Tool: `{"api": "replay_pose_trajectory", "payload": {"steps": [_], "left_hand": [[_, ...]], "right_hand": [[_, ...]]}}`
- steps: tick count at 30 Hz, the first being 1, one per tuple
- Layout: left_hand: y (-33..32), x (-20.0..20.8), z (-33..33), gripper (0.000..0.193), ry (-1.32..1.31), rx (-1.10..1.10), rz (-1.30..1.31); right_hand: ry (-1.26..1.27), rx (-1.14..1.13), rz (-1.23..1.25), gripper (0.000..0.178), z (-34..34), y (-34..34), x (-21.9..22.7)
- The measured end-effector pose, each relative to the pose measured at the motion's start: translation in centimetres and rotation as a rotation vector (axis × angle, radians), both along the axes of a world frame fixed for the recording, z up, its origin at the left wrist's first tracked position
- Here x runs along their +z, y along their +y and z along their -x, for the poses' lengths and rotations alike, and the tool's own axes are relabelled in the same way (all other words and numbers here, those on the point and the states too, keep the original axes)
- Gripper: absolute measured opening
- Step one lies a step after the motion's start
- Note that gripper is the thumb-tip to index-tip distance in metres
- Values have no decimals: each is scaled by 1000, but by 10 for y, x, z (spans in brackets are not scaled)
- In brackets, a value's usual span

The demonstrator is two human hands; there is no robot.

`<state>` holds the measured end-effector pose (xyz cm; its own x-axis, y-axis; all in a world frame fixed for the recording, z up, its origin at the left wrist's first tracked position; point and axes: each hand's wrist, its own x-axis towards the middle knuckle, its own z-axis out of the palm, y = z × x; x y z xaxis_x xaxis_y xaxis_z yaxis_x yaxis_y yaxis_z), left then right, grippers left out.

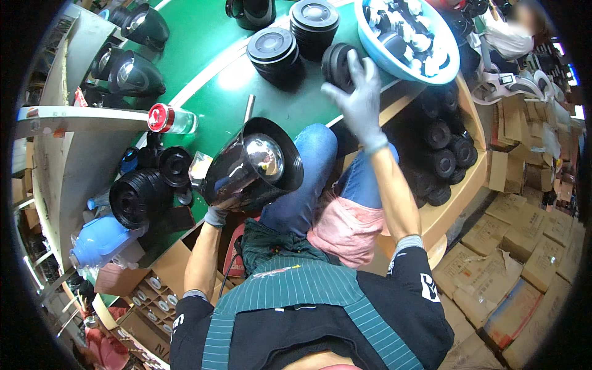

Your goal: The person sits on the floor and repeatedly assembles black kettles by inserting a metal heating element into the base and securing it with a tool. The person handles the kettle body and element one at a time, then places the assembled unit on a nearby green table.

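Observation:
My left hand (217,214), in a grey glove, grips a black kettle-like body (231,176) from below; most of its fingers are hidden. The body is tilted, its wide mouth facing right, with a shiny metal dome inside. Farther out, my gloved right hand (361,102) has its thumb and fingers spread around the right side of a black ridged round part (336,66). That part leans beside two stacks of black round parts, a nearer stack (273,52) and a farther stack (314,23).
A blue basin (453,68) of white and black pieces stands at the far right. Below it, a cardboard box (472,176) holds black round parts. On the left are a red-lidded jar (172,119), black rings (137,197) and shiny black bodies (137,74). A metal rod (249,108) rises behind the held body.

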<state>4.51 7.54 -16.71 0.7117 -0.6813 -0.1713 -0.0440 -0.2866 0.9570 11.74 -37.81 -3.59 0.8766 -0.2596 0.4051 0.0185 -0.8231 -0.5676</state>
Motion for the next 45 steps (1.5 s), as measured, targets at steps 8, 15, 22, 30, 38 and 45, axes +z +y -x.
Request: {"api": "replay_pose_trajectory", "payload": {"steps": [8, 15, 22, 30, 38, 45], "left_hand": [[-55, 58, -6, 52, 553, 57, 388], [-19, 55, -1, 46, 821, -9, 291], [-13, 46, -1, 49, 751, -5, 527], [-73, 219, 2, 39, -1311, 71, -25], [-50, 149, 0, 32, -159, 302, 193], [-69, 259, 13, 35, -1450, -143, -64]], "right_hand": [[-34, 601, -341, 123, 132, 70, 38], [-201, 647, -154, 136, 179, 69, 54], [-284, 585, -177, 131, 206, 74, 64], [254, 406, -1038, 92, 239, 67, 37], [-180, 630, -585, 108, 213, 79, 64], [706, 343, -1491, 77, 205, 66, 54]]}}
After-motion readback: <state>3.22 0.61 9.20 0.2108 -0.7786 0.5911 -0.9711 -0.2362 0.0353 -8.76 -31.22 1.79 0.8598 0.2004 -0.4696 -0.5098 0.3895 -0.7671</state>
